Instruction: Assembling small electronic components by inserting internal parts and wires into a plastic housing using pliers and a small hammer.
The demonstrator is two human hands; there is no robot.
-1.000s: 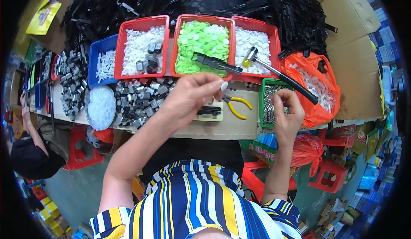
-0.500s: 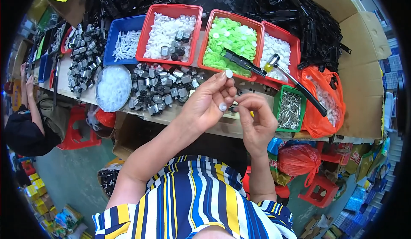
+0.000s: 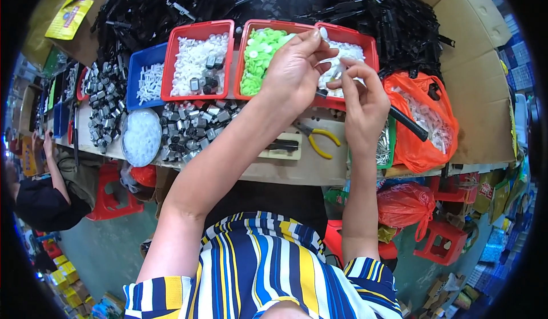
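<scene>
My left hand reaches over the red bin of green discs, pinching a small white disc between thumb and fingertip. Its other fingers curl inward, and the palm's contents are hidden. My right hand hovers beside it over the red bin of white pieces. Its fingers are bent and close together; whatever they grip, if anything, cannot be made out. Below the hands lie yellow-handled pliers and a cream block with a black part in it.
A black-handled hammer lies partly behind my right hand, by an orange bag of clear pieces. To the left are another red bin, a blue bin and grey-black parts. Black parts heap behind. A co-worker sits far left.
Both hands have moved forward from the table's front area to over the red bins, the left one still with the white disc. The pliers and cream block have come into plain sight.
</scene>
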